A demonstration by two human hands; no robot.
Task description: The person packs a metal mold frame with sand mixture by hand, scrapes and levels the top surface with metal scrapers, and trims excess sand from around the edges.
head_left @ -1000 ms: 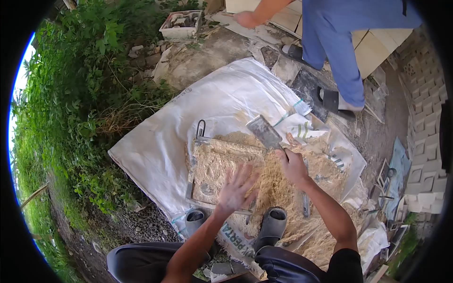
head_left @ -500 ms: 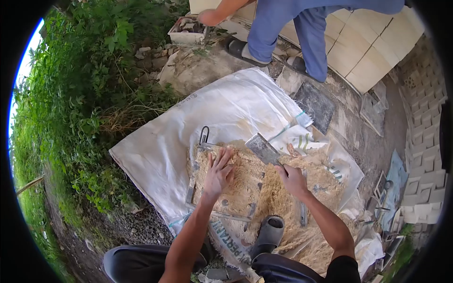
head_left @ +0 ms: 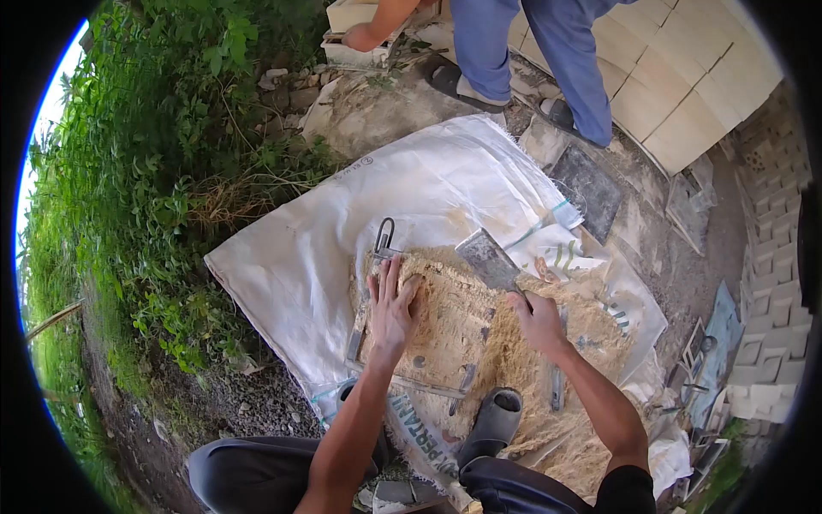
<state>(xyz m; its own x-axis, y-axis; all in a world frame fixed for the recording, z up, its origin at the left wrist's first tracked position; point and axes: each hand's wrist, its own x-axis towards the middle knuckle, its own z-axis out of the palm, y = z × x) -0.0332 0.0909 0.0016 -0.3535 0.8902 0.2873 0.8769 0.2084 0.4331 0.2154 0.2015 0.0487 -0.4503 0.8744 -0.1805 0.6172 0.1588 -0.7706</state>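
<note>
One frame (head_left: 354, 344) holding tan powder (head_left: 449, 330); left hand (head_left: 392, 319) over it, fingers spread; right hand (head_left: 541, 325), fingers gripping trowel (head_left: 489, 259)

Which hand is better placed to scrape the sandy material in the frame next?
Probably the right hand: it grips the trowel close to the frame. The left hand, over the sandy material, holds no tool.

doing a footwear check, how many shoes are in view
4: one shoe and another shoe up top on the co-worker; the wearer's right shoe at lower middle; the wearer's left shoe, mostly hidden behind the left forearm.
</note>
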